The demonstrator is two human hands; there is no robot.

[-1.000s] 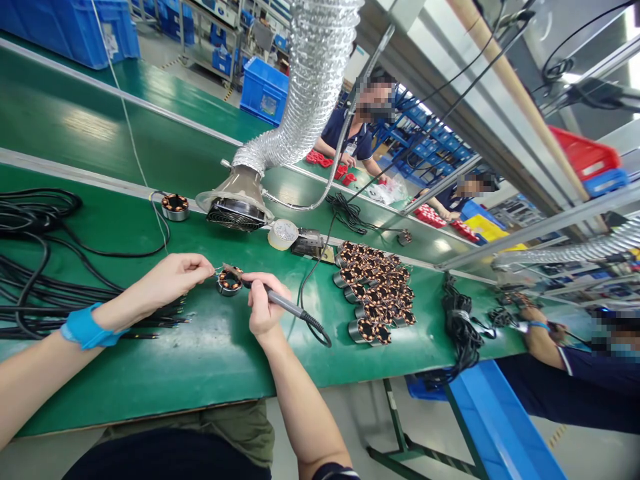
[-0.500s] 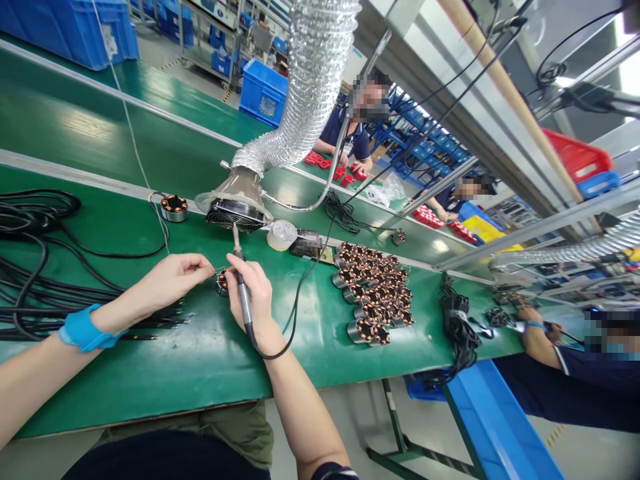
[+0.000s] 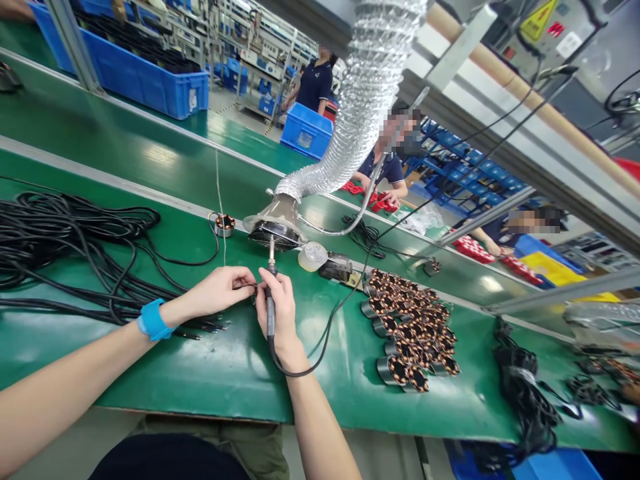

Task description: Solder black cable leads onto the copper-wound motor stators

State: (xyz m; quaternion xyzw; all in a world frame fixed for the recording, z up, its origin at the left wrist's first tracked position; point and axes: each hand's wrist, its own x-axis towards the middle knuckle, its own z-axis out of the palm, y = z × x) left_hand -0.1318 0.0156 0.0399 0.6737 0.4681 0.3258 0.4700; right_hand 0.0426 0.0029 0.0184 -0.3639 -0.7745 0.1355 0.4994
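My right hand [image 3: 278, 303] is closed round a soldering iron [image 3: 271, 313], whose metal tip points up at the fume extractor's dark grille [image 3: 277, 235]. Just left of it, the closed fingers of my left hand [image 3: 224, 289] pinch a thin dark wire or cable end. Between both hands a small part is mostly hidden by the fingers. One copper-wound stator [image 3: 225, 225] with a black cable stands further back on the left. Several more stators [image 3: 410, 327] are grouped to the right. A round pale tub [image 3: 313, 257] sits beside the extractor.
Black cables [image 3: 75, 247] cover the left of the green table [image 3: 200, 380]. A silver duct [image 3: 360, 100] hangs above the extractor. Another cable bundle [image 3: 525, 387] lies at the right. Blue bins [image 3: 306, 131] and people stand across the line.
The camera view has shifted, so the table scene sits further right and lower. My left hand is now closer to my right hand, with a dark wire at its fingers.
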